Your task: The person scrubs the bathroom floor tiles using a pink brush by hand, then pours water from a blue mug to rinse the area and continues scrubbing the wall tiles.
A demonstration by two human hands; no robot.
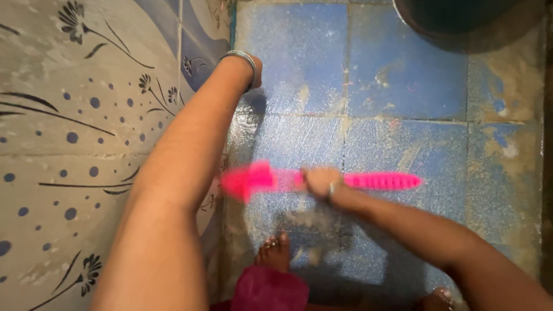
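My right hand (321,182) grips the middle of a long bright pink brush (380,181), held level above the wet blue tiled floor (403,92). The brush head, at its left end near the wall, is blurred with motion. My left arm reaches forward along the wall, and my left hand (255,68) is bent at the wrist against the foot of the wall, mostly hidden. A silver bangle (242,56) circles that wrist. I cannot see its fingers.
A patterned grey wall (75,144) with dark flowers and dots fills the left side. My bare feet (275,250) stand on the floor below the brush, beside a pink garment hem (268,291). A dark round bucket (461,17) sits at the top right.
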